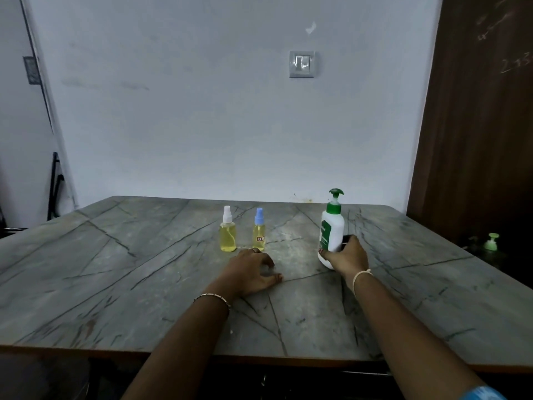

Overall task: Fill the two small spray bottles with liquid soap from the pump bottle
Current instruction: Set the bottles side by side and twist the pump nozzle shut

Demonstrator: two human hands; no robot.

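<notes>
Two small clear spray bottles stand upright side by side on the grey marble table (129, 284). The white-capped spray bottle (227, 233) and the blue-capped spray bottle (259, 233) both hold yellow liquid. To their right is the white pump bottle (332, 226) with a green pump head, slightly tilted. My right hand (347, 256) grips its lower body. My left hand (251, 271) rests on the table just in front of the spray bottles, fingers loosely curled and holding nothing.
A white wall with a light switch (301, 64) stands behind the table. A brown wooden door (476, 125) is at the right, and below it a small green-topped bottle (492, 242) sits beyond the table's right edge. A dark stand (54, 186) leans at the left.
</notes>
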